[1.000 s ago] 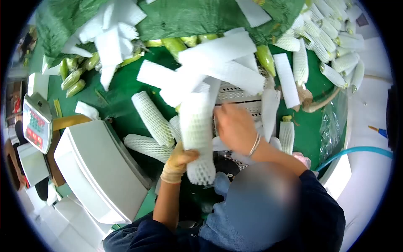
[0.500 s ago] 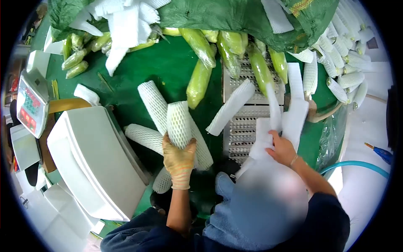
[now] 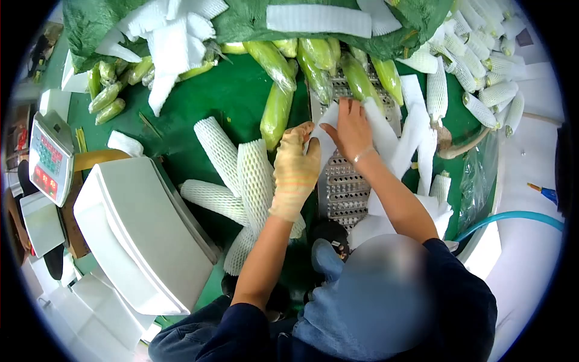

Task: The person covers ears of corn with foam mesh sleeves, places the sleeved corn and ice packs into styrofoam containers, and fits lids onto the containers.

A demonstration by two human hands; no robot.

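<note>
My left hand (image 3: 297, 172), in a striped knit glove, is closed at the left edge of a white foam sleeve (image 3: 324, 136) above the perforated metal plate. My bare right hand (image 3: 354, 131) grips the same sleeve from the right, thumb on its face; its fingertips are partly hidden. Just beyond my left hand lies a film-wrapped ear of corn (image 3: 277, 117). Beside my left wrist, an ear in foam netting (image 3: 253, 181) rests on several others like it. Flat foam sleeves (image 3: 407, 133) lie right of my right hand.
The perforated metal plate (image 3: 347, 193) is set in the green table (image 3: 181, 90). A white foam box (image 3: 145, 235) and a scale (image 3: 51, 154) stand left. More netted ears (image 3: 482, 78) are heaped far right. A green sack (image 3: 241, 24) with foam sleeves lies at the back.
My left hand has put the netted ear onto the others and moved right to the foam sleeve. My right hand has moved up and left from the other sleeves. The view has shifted slightly.
</note>
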